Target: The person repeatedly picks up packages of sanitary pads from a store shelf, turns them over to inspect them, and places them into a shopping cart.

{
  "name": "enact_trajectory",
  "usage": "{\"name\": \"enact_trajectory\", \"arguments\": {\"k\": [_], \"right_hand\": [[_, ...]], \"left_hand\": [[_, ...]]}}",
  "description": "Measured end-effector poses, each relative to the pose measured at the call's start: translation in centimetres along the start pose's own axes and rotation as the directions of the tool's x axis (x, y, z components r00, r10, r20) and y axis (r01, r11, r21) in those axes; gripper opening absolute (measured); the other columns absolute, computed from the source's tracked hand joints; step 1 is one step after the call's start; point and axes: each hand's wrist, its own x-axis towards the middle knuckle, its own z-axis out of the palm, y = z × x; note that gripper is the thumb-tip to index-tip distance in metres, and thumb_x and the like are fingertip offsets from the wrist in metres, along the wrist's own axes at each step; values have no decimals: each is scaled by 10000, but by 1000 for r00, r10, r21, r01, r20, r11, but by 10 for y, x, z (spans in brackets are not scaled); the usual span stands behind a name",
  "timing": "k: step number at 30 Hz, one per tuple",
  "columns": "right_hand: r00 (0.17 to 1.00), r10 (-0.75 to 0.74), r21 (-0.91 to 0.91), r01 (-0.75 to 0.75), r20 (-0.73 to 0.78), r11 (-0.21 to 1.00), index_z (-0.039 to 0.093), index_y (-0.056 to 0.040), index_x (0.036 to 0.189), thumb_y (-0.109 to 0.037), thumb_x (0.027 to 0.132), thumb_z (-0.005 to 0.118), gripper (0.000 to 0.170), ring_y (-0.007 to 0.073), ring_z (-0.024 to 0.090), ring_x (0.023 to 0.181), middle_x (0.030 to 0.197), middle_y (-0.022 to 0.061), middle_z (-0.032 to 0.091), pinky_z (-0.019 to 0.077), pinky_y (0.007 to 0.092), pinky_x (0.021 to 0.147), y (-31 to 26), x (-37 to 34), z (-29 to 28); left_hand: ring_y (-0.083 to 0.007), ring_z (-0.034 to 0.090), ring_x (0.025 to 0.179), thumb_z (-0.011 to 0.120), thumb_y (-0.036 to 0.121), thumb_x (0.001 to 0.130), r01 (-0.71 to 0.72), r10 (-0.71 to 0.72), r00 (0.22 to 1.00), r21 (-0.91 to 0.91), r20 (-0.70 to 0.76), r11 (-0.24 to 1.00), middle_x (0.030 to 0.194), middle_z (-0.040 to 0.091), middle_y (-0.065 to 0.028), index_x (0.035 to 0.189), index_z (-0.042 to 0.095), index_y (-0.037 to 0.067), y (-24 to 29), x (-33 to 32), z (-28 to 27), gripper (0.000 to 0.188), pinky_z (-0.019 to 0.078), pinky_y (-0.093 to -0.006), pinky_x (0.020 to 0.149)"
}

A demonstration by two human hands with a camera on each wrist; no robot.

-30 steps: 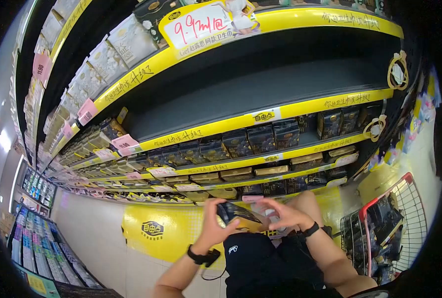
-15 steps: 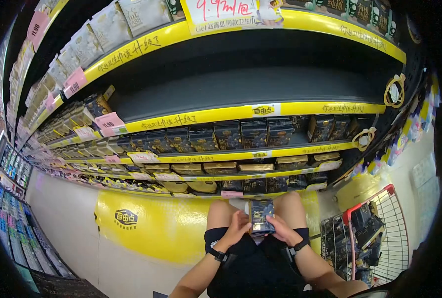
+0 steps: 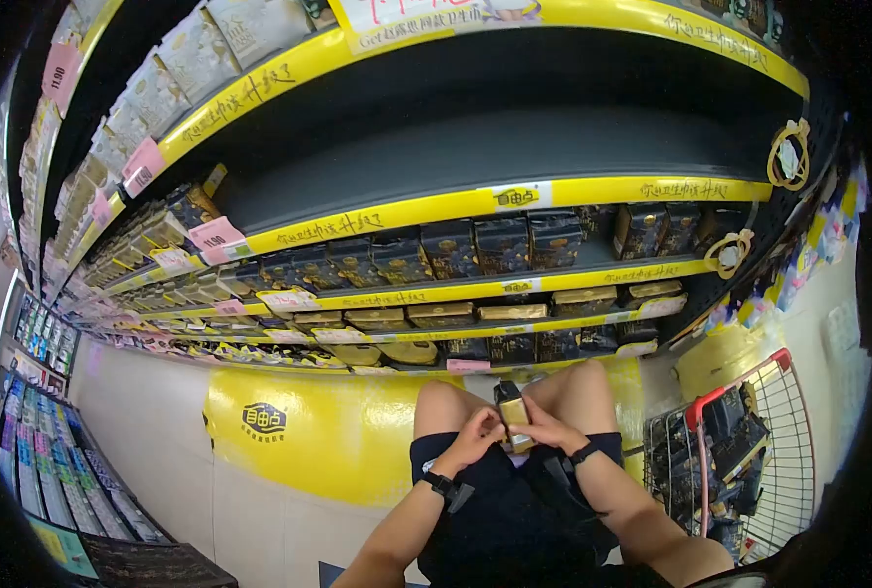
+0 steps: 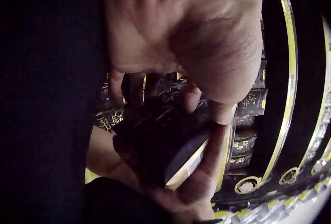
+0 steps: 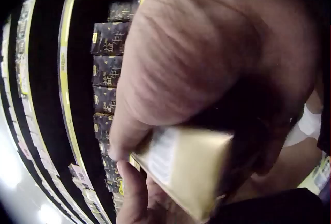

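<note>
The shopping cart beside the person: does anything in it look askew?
Yes: in the cart, dark packs lie heaped at different angles, so they look messy, unlike the upright row of packs on the shelf.

Black top [image 3: 509, 539], dark shorts [image 3: 606, 448], two black wrist straps [image 3: 441, 483].

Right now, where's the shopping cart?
In the head view, the shopping cart stands at lower right, beside the person's right arm, with dark packs inside.
</note>
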Motion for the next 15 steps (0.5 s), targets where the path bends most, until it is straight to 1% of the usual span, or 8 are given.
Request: {"name": "enact_trajectory", "arguments": {"k": [2,4,5,7,9,11,13,15], "right_hand": [[998,44,-27,-43,47,999,396,2,1439,-379,900,736,742,199,521,1186,1311,116,555,439,343,1016,-13,0,-3],[996,64,-8,-64,58,998,538,0,1325,-376,910,725,590,158,568,1062,1181,77,632,482,333,935,-29,-6,-3],[985,168,6,-169,45,986,573,7,1282,-393,948,677,531,146,579,1013,1144,74,647,494,331,894,-3,-4,-10],[965,260,249,-259,29,933,596,0,1253,-425,1004,577,493,126,592,946,1075,70,668,510,308,824,13,-4,-12],[961,272,362,-235,-56,902,596,-17,1251,-411,1034,514,457,128,627,926,1099,56,674,535,327,805,14,-4,-14],[945,310,458,-230,-107,859,596,-26,1252,-413,1051,474,453,136,648,919,1114,56,678,548,339,800,8,2,-14],[916,379,548,-252,-130,798,596,-27,1257,-430,1053,457,473,150,654,926,1123,70,680,550,343,809,4,5,-12],[887,432,489,-308,-163,816,589,-25,1269,-416,1059,449,465,147,644,943,1131,80,675,539,338,825,2,9,-8]], "left_hand": [[-91,569,916,655,118,970,23,-31,997,113,69,993,1000,565,-18,1014,515,51,4,3,-3,161,496,-266,818],[-80,552,902,656,94,963,73,-70,994,-34,81,997,957,545,12,962,516,73,-2,7,-3,141,488,-257,807],[-80,554,901,665,78,953,59,-51,995,-105,81,993,948,541,17,955,511,80,-16,13,-5,154,489,-255,798],[-77,551,880,698,43,915,39,-44,999,-150,-28,988,937,540,11,954,475,86,-23,17,-4,230,487,-248,765],[-85,557,883,736,-2,864,-8,-16,988,-151,-154,989,983,544,-23,1059,375,90,-8,16,6,421,485,-239,739],[-123,578,986,736,-14,858,47,-58,979,-58,-195,997,1046,560,-44,1126,364,71,-5,17,5,466,505,-275,825],[-160,577,1084,735,-17,855,8,-48,979,-195,-198,981,1123,581,-65,1212,379,46,5,18,9,507,493,-313,927],[-152,583,1088,727,31,879,155,-183,979,-265,-85,952,1188,611,-61,1257,488,26,7,17,2,447,483,-312,950]]}}
